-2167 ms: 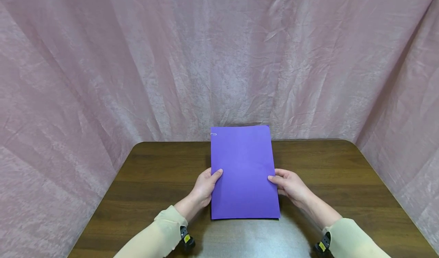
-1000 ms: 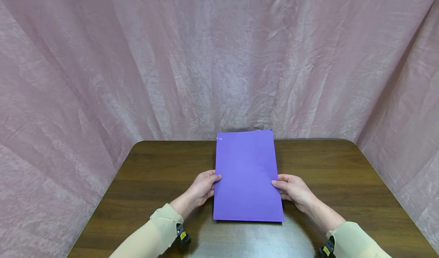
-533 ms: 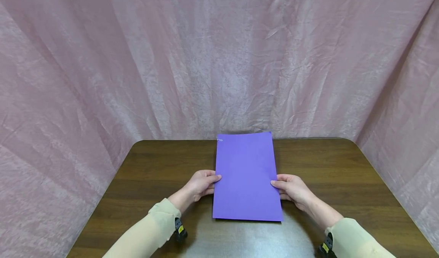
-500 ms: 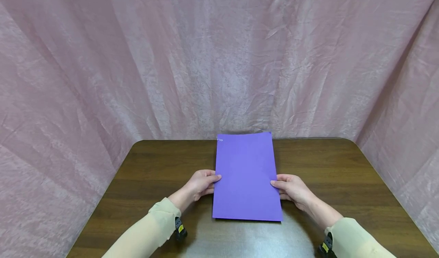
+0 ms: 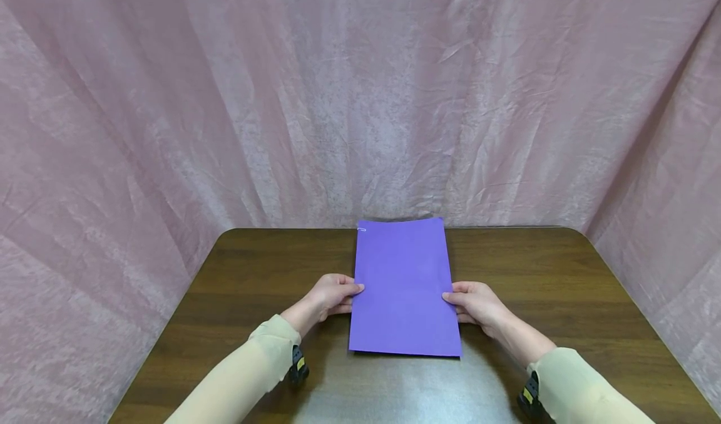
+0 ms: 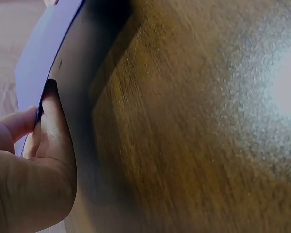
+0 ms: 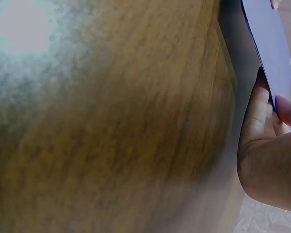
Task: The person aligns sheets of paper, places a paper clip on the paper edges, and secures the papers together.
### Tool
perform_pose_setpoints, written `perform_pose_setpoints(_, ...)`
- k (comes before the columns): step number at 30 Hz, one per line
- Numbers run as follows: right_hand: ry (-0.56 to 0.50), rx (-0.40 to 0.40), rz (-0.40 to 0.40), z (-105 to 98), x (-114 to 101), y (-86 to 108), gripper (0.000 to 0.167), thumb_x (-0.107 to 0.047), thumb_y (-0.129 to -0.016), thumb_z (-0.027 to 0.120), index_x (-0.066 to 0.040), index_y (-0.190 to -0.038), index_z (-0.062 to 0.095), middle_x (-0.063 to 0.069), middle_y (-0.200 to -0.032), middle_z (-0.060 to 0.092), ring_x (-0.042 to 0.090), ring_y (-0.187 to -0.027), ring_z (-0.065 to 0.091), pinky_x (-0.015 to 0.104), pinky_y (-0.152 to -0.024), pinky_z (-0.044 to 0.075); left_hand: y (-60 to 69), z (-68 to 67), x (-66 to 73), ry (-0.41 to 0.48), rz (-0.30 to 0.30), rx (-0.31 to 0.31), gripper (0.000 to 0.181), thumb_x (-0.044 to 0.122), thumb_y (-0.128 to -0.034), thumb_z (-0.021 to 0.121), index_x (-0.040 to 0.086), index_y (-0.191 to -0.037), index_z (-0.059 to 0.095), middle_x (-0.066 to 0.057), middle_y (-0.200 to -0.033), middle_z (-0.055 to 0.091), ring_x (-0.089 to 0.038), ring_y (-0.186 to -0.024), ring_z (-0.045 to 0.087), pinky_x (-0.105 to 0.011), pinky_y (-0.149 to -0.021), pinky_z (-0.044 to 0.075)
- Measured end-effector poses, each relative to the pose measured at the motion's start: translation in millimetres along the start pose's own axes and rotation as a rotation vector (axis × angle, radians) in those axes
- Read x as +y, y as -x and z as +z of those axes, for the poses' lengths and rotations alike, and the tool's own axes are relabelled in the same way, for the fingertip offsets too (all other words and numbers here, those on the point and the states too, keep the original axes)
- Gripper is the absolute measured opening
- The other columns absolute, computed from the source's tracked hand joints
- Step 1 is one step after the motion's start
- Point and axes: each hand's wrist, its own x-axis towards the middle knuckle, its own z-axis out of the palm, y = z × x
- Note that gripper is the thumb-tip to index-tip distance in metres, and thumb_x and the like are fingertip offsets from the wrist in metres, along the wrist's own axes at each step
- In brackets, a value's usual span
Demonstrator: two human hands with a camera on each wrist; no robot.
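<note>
A purple sheet of paper or thin stack is held above the table, its far edge slightly bowed. At its far left corner sits a small white paper clip. My left hand pinches the left edge, thumb on top and fingers beneath. On the opposite edge my right hand pinches in the same way. In the left wrist view the purple paper shows edge-on between thumb and fingers. The right wrist view shows the purple paper likewise. Whether it is one sheet or several, I cannot tell.
A brown wooden table with rounded far corners lies beneath the hands. Behind it and on the sides hangs a pink velvet curtain. Light glares off the table's near middle.
Over the earlier frames the paper shifted slightly right and its far edge came down; lately its near edge rose a little. Both hands kept their pinch and moved with it.
</note>
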Motion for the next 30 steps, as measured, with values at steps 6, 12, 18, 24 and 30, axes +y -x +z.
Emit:
perform_pose_setpoints(6,0.005,-0.009,0.011,-0.6,-1.3,-3.7,0.025,-0.004,-0.1,0.063,0.012,-0.118,0.059,0.01,-0.09,0.076,0.017,-0.079,0.074,0.033,-0.071,0.062,-1.8,-0.6,0.7,-0.003,-0.007,-0.005,0.012,0.012,-0.0951,0.073,0.002,-0.096,0.067,0.0,-0.069,0.061,-0.007,-0.061,0.06,-0.027,-0.062,0.06)
perform_pose_setpoints(12,0.013,-0.015,0.018,-0.3,-1.7,-7.8,0.024,-0.004,-0.1,0.063,0.012,-0.117,0.06,0.009,-0.089,0.076,0.016,-0.078,0.073,0.033,-0.071,0.062,-4.2,-1.3,-0.5,-0.015,-0.008,-0.002,0.012,0.012,-0.0954,0.073,0.003,-0.095,0.067,0.001,-0.069,0.061,-0.007,-0.061,0.06,-0.026,-0.061,0.06)
perform_pose_setpoints(18,0.008,-0.012,0.023,0.4,-2.3,-10.6,0.021,-0.003,-0.099,0.063,0.012,-0.115,0.06,0.009,-0.088,0.075,0.017,-0.078,0.073,0.033,-0.07,0.062,-6.6,-1.7,1.5,-0.028,-0.007,-0.004,0.011,0.012,-0.0955,0.073,0.003,-0.094,0.067,0.0,-0.068,0.061,-0.007,-0.061,0.059,-0.026,-0.06,0.06)
perform_pose_setpoints(24,0.028,0.001,0.028,0.5,-2.0,-14.6,0.02,-0.002,-0.1,0.062,0.012,-0.114,0.059,0.007,-0.086,0.075,0.015,-0.077,0.073,0.033,-0.07,0.062,-9.8,-0.1,3.5,-0.042,-0.014,0.018,0.012,0.011,-0.0945,0.074,0.004,-0.092,0.066,0.0,-0.066,0.06,-0.007,-0.059,0.058,-0.025,-0.058,0.059)
perform_pose_setpoints(30,0.085,0.002,0.012,4.2,-2.8,-13.9,0.025,-0.002,-0.1,0.061,0.015,-0.116,0.058,0.007,-0.085,0.074,0.014,-0.075,0.072,0.033,-0.068,0.062,-11.2,-0.3,3.7,-0.064,-0.02,0.011,0.012,0.01,-0.0952,0.073,0.001,-0.095,0.066,-0.002,-0.068,0.061,-0.009,-0.059,0.06,-0.026,-0.057,0.059)
